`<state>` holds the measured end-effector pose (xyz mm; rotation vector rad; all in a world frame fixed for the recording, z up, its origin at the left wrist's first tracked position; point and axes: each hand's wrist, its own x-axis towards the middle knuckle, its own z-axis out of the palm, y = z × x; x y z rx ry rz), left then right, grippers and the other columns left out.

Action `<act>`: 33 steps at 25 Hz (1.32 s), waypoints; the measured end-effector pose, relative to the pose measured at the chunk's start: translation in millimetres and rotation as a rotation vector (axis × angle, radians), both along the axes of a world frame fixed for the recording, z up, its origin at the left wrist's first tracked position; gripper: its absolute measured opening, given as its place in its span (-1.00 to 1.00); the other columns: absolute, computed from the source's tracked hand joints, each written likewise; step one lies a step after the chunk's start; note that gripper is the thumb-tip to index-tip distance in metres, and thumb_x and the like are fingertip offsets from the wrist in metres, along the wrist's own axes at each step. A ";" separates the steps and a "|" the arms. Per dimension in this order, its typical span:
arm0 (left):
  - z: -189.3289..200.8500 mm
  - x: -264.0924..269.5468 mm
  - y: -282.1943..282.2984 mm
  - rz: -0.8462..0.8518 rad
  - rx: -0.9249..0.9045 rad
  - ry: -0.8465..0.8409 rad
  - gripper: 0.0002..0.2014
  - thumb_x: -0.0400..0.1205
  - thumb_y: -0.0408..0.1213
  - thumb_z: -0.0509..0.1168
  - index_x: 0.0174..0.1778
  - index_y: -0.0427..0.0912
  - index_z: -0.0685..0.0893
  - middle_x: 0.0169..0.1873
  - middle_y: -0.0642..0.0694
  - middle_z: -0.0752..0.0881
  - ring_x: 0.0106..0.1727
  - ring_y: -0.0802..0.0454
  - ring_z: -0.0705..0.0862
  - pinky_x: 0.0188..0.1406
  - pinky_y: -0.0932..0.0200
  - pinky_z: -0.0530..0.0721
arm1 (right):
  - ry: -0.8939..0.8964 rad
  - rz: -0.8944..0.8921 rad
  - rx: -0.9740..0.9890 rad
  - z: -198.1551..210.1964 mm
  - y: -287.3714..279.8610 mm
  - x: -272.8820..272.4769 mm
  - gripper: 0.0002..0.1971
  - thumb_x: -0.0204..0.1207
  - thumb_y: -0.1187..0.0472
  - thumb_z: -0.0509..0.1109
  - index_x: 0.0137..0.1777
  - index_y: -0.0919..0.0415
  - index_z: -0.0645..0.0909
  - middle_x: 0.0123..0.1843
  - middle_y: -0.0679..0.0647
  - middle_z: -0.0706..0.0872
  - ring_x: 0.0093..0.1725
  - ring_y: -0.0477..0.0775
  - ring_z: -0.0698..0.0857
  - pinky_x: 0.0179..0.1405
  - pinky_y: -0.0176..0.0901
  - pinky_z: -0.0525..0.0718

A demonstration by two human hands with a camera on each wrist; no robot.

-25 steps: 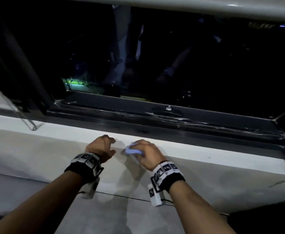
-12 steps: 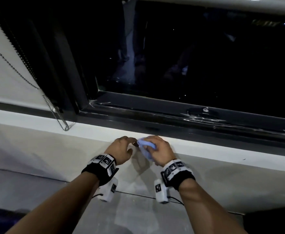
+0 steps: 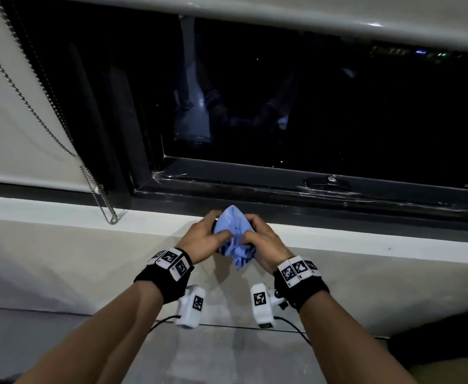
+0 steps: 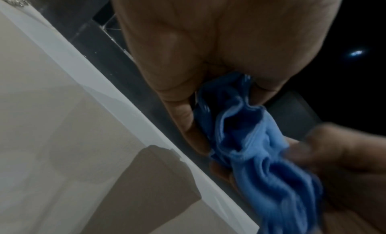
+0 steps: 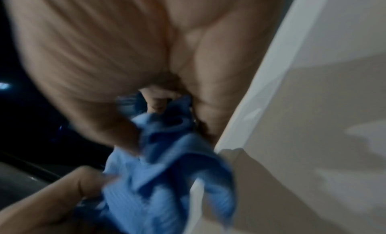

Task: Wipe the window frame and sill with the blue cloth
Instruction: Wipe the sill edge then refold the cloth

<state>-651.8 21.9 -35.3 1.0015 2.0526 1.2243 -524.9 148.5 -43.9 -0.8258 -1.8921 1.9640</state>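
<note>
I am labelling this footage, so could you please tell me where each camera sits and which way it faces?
Head: worn on the head, looking forward and down at the dark window frame and white sill; both forearms show, left hand and right hand gripping the blue cloth.
Left wrist: looks along the left palm at the bunched cloth, sill edge to the left.
Right wrist: looks along the right palm at the cloth, sill edge to the right.
Shared: all three show the cloth; each wrist view catches the other hand's fingers.

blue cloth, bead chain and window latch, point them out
blue cloth [image 3: 234,221]: head view, its upper fold
bead chain [image 3: 99,199]: head view, its lower loop
window latch [image 3: 332,178]: head view, its metal knob
</note>
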 end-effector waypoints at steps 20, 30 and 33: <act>28.9 30.8 31.5 -0.292 -0.115 -0.008 -0.96 0.56 -0.27 0.40 -0.19 -0.11 0.72 -0.29 -0.13 0.78 -0.29 -0.03 0.74 -0.33 0.11 0.76 | -0.393 -0.159 0.523 49.2 30.1 92.3 -0.71 0.24 0.17 0.60 -0.02 0.09 0.71 -0.17 0.00 0.81 -0.17 0.10 0.78 -0.11 0.01 0.77; 9.8 57.9 45.5 -0.115 -0.083 -0.367 -0.63 0.47 0.07 0.19 -0.17 -0.17 0.70 -0.10 -0.34 0.78 -0.01 -0.34 0.75 0.05 -0.24 0.69 | -0.218 0.020 1.095 24.3 -22.0 100.4 -0.64 0.33 0.18 0.47 0.16 0.11 0.70 0.09 0.06 0.67 0.13 0.10 0.61 0.14 -0.15 0.58; 12.9 77.5 50.9 -0.125 -0.078 -0.562 -0.61 0.42 0.13 0.34 -0.06 -0.10 0.75 -0.11 -0.22 0.82 -0.12 -0.19 0.79 -0.04 -0.17 0.76 | -0.195 0.055 0.976 16.5 -19.1 126.6 -0.63 0.38 0.15 0.38 0.20 0.15 0.73 0.17 0.03 0.70 0.25 0.07 0.61 0.31 -0.07 0.57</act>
